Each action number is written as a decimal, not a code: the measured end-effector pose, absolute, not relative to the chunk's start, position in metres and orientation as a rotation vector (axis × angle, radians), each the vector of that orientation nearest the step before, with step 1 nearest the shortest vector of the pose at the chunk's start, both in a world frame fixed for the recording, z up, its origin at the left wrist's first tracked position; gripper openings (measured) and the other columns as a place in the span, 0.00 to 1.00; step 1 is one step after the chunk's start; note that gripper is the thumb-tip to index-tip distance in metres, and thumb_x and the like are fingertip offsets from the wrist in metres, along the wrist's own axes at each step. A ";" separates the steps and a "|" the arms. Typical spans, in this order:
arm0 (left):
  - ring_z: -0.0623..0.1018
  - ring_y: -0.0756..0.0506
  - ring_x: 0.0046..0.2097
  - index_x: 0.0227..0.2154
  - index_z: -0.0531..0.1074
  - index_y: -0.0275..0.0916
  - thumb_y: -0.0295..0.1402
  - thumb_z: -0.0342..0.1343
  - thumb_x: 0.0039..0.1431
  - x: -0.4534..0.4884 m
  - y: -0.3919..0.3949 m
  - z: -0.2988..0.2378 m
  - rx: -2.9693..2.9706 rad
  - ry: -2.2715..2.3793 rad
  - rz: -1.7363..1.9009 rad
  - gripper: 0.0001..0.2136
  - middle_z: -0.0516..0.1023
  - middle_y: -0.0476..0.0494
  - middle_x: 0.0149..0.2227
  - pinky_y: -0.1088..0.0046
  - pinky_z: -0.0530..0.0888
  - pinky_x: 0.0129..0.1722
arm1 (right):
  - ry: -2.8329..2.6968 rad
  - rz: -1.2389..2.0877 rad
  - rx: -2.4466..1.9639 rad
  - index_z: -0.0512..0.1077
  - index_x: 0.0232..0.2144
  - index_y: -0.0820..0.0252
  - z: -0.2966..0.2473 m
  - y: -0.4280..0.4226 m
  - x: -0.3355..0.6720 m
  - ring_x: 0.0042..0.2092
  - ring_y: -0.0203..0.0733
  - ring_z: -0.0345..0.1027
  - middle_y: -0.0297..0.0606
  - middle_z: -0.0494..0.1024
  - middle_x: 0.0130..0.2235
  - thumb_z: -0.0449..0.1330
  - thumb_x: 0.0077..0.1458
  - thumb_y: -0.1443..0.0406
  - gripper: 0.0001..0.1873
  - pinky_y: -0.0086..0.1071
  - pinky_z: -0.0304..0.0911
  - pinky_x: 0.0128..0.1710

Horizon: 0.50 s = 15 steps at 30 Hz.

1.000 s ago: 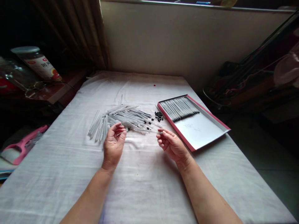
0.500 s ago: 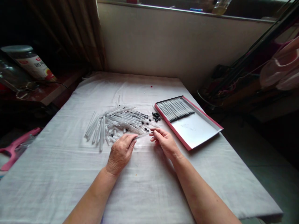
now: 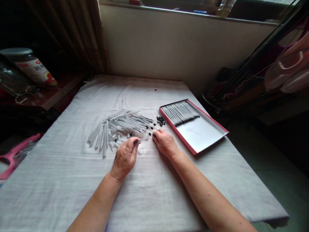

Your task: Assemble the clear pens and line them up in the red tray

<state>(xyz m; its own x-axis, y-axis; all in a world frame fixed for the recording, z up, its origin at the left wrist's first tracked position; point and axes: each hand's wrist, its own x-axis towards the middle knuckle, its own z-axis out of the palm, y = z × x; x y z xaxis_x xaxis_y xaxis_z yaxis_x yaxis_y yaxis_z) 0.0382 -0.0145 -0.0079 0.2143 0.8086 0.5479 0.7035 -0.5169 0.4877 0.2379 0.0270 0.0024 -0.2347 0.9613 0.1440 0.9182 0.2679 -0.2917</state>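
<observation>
My left hand [image 3: 125,158] is closed around a clear pen barrel [image 3: 144,139], whose free end points right toward my other hand. With thumb and fingers pinched together, my right hand [image 3: 165,143] is down at the tablecloth on a small black plug, mostly covered by the fingertips. Another black plug [image 3: 150,133] lies just left of those fingertips. Beyond both hands spreads a loose pile of clear barrels and thin dark refills [image 3: 125,120], with short clear caps [image 3: 115,137] at its near side. More black plugs [image 3: 160,120] are heaped to the right of the pile.
A shallow red-edged box lid [image 3: 177,137] stands to the right, with a row of pens with black ends [image 3: 183,112] along its far side. A white cloth [image 3: 72,180] covers the table. Off its left edge are a pink object [image 3: 18,151] and a lidded jar [image 3: 31,66].
My right hand has moved slightly left and away from me, and its fingers have closed down at a black plug. My left hand has shifted a little left with the barrel.
</observation>
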 end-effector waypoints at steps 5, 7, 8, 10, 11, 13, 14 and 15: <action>0.79 0.45 0.40 0.48 0.67 0.39 0.30 0.48 0.65 0.040 -0.016 -0.008 2.381 1.399 1.166 0.10 0.79 0.42 0.40 0.69 0.74 0.41 | -1.746 0.599 -1.533 0.72 0.29 0.58 -0.007 0.011 0.252 0.35 0.42 0.72 0.40 0.78 0.33 0.53 0.58 0.61 0.10 0.33 0.65 0.37; 0.79 0.45 0.42 0.48 0.68 0.40 0.30 0.48 0.65 0.041 -0.017 -0.008 2.415 1.371 1.118 0.11 0.80 0.42 0.42 0.69 0.74 0.43 | -1.470 0.889 -1.486 0.68 0.27 0.58 -0.007 0.002 0.252 0.27 0.38 0.70 0.38 0.78 0.29 0.53 0.57 0.55 0.14 0.31 0.64 0.28; 0.79 0.45 0.42 0.48 0.69 0.41 0.30 0.48 0.65 0.042 -0.018 -0.009 2.426 1.362 1.091 0.11 0.80 0.43 0.42 0.69 0.74 0.44 | -1.338 1.037 -1.459 0.67 0.27 0.57 -0.006 -0.002 0.252 0.24 0.36 0.68 0.37 0.77 0.28 0.53 0.56 0.52 0.16 0.29 0.61 0.23; 0.79 0.45 0.42 0.48 0.69 0.41 0.30 0.49 0.65 0.043 -0.019 -0.009 2.435 1.343 1.042 0.11 0.80 0.43 0.42 0.69 0.74 0.44 | -1.119 1.276 -1.397 0.65 0.28 0.57 -0.002 -0.007 0.249 0.21 0.34 0.65 0.37 0.78 0.28 0.57 0.51 0.47 0.20 0.26 0.55 0.17; 0.79 0.45 0.42 0.48 0.70 0.41 0.31 0.49 0.65 0.044 -0.019 -0.009 2.434 1.335 1.026 0.11 0.80 0.43 0.42 0.69 0.75 0.44 | -1.041 1.351 -1.371 0.65 0.29 0.57 0.000 -0.008 0.247 0.20 0.34 0.65 0.36 0.78 0.28 0.60 0.47 0.47 0.21 0.25 0.52 0.15; 0.79 0.45 0.42 0.48 0.70 0.40 0.31 0.48 0.65 0.045 -0.020 -0.009 2.423 1.322 1.004 0.11 0.80 0.43 0.41 0.69 0.75 0.44 | -0.941 1.413 -1.344 0.67 0.28 0.59 0.003 -0.008 0.246 0.20 0.32 0.62 0.34 0.76 0.25 0.64 0.42 0.48 0.22 0.23 0.48 0.15; 0.79 0.45 0.42 0.48 0.70 0.40 0.31 0.48 0.65 0.046 -0.020 -0.009 2.417 1.321 0.999 0.11 0.80 0.43 0.41 0.68 0.75 0.44 | -0.916 1.411 -1.338 0.68 0.28 0.60 0.003 -0.007 0.246 0.19 0.30 0.59 0.33 0.75 0.24 0.65 0.41 0.49 0.22 0.23 0.47 0.15; 0.79 0.45 0.42 0.48 0.71 0.40 0.30 0.48 0.65 0.045 -0.019 -0.009 2.410 1.324 0.996 0.11 0.79 0.43 0.41 0.68 0.75 0.44 | -0.901 1.396 -1.335 0.70 0.27 0.60 0.004 -0.006 0.247 0.19 0.29 0.57 0.31 0.73 0.22 0.66 0.40 0.50 0.21 0.23 0.46 0.16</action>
